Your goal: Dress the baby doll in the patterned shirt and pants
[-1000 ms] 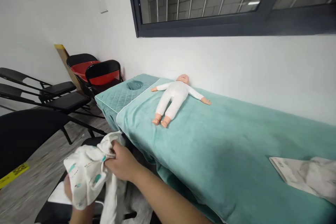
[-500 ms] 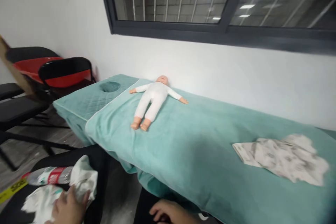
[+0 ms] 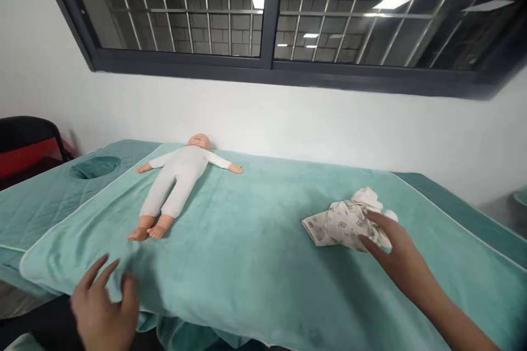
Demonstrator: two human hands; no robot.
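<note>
A baby doll in a white suit lies on its back on the teal towel that covers the massage bed, head toward the wall. My left hand hovers at the towel's near edge, below the doll's feet, fingers spread and holding nothing. My right hand reaches over the towel and its fingers rest on a crumpled white patterned cloth to the doll's right. Whether those fingers have closed on the cloth does not show.
The bed stands against a white wall under a barred window. Its face hole is at the left end. A black and red chair stands beyond that end.
The view swung right, from the chairs to the bed. My left hand let go of the white garment and came up to the towel edge. My right hand reached out to the patterned cloth.
</note>
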